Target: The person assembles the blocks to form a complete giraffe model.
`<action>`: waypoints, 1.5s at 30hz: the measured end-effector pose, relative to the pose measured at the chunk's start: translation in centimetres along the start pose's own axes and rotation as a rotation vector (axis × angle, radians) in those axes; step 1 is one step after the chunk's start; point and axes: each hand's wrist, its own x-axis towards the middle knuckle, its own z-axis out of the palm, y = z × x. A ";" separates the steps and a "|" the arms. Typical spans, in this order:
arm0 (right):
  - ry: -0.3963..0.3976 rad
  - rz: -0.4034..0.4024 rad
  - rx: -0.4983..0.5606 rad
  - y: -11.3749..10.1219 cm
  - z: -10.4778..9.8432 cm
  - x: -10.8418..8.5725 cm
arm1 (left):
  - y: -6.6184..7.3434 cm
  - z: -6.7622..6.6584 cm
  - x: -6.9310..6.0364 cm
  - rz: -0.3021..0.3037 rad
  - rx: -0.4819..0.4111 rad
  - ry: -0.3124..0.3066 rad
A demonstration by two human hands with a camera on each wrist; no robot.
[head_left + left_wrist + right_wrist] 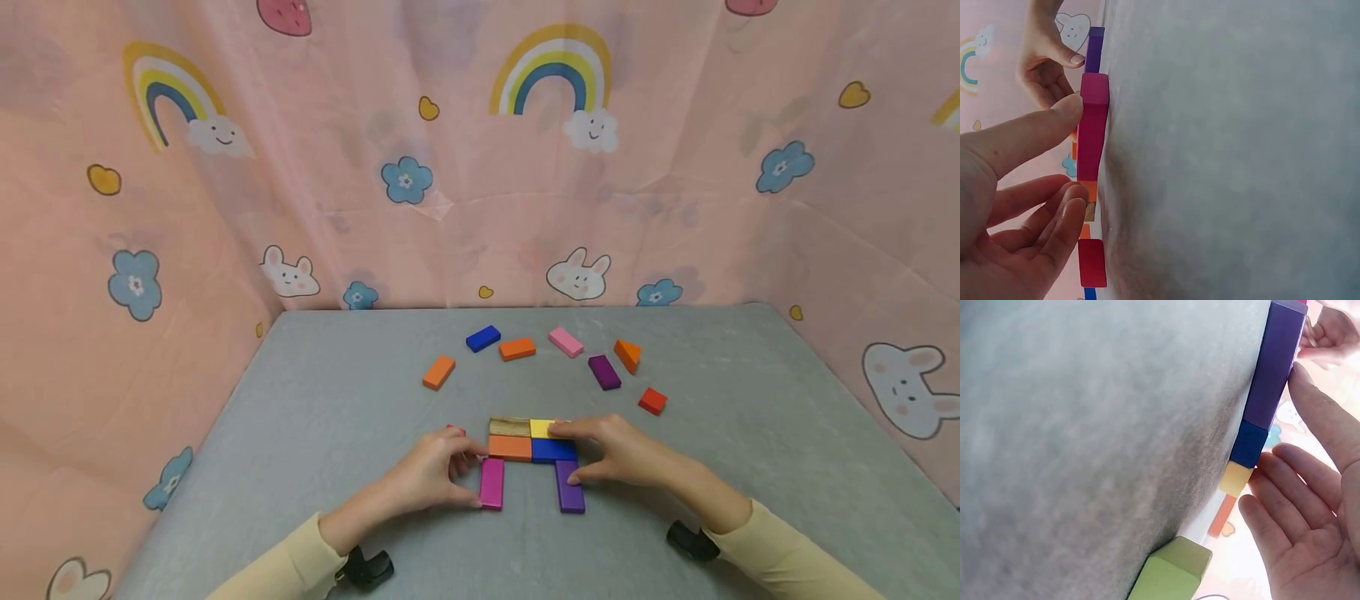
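Six blocks laid flat on the grey table [337,417], both hands at them.
Left hand [433,468] loosely curved, thumb touching the magenta block [492,484], fingertips by its join with the orange block [511,449]. Right hand [624,451] relaxed, fingers extended, thumb on the violet block [569,493], index at the yellow block [539,429]. Magenta and violet lay like legs toward the person, below orange and the blue block [552,451]; the wood block [510,427] lay behind orange, beside yellow. Risk, as judged: nothing seemed to lock the pieces, so uneven thumb pressure could skew a leg or open a seam; a careless left hand could knock the red block [1092,263]. No brand, label or writing readable.
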 end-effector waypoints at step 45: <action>0.003 -0.006 -0.002 -0.1 0.0 0.0 | 0.1 0.6 0.5 -0.079 -0.109 0.027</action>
